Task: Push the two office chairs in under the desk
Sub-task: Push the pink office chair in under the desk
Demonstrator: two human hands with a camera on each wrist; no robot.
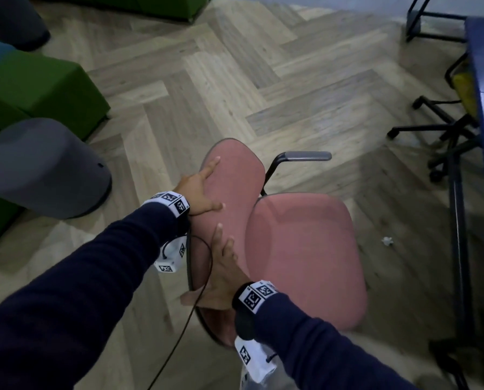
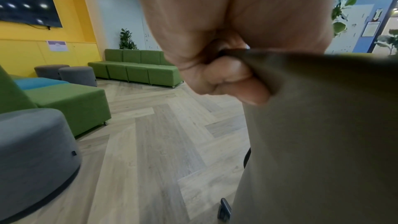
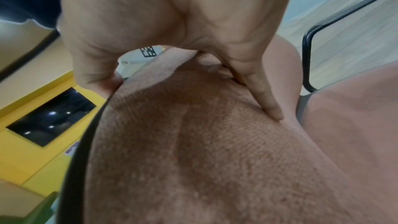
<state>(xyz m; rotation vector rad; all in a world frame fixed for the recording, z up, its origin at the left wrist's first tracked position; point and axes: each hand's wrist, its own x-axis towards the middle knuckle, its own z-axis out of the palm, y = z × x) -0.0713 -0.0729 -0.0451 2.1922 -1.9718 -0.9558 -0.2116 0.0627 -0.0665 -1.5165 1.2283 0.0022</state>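
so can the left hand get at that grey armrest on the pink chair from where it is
Probably yes. The left hand grips the top of the pink chair backrest, and the grey armrest sits just beyond it over open floor, nothing between; it would have to release its grip first.

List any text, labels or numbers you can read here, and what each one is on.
No readable words or numbers in any view.
Wrist bands: black-and-white square marker patterns only, no letters.
Purple-and-white notice on the yellow wall: too blurred to read.
Posters by the blue wall: too small to read.
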